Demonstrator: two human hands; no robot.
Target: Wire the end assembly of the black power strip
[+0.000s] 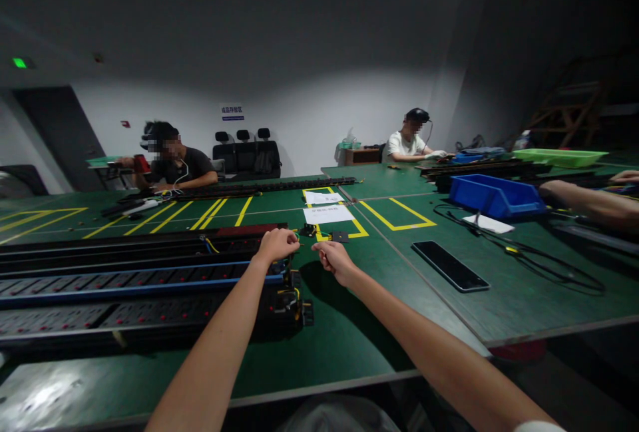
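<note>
My left hand (279, 244) is at the right end of the long black socket strips (150, 309), its fingers pinched together on something too small to make out. Just to its right, my right hand (333, 259) is closed too, thumb and forefinger pressed together near thin wires. A narrow gap separates the two hands. Behind them lies a small black part (339, 237) beside short yellow-green wires. The nearer strips carry rows of sockets with red dots, and one has a blue edge. Loose wires and black end pieces show at their right ends.
A phone (450, 265), a black cable (549, 265) and a blue bin (496, 197) are on the green table (359, 332) to the right. Papers (327, 214) lie beyond my hands. Two people sit across; another person's arm reaches in at the right.
</note>
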